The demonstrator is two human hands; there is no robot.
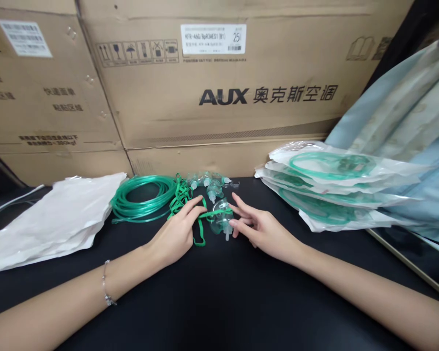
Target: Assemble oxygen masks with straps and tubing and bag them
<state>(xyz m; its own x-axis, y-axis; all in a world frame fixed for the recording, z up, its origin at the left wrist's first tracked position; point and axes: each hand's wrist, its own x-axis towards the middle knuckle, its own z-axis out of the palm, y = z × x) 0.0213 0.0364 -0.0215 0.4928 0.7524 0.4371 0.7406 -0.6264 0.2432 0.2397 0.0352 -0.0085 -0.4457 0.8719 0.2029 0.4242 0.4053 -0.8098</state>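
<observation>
A clear oxygen mask [220,219] with a pale connector lies on the black table, between my two hands. A flat green elastic strap [215,213] runs across it to the mask's right edge, and its loose end hangs down onto the table. My left hand [181,226] is closed, pinching the strap left of the mask. At the mask's right side my right hand [261,229] has its index finger and thumb apart, the fingertips close to the mask and the strap. Whether they touch is hard to see.
Behind are more clear masks [208,183] and a heap of green straps [181,195]. Coiled green tubing [142,195] lies to the left, beside white plastic bags [58,214]. Stacked filled bags [336,190] stand right, near blue cloth [395,102]. Cardboard boxes [241,126] wall off the back.
</observation>
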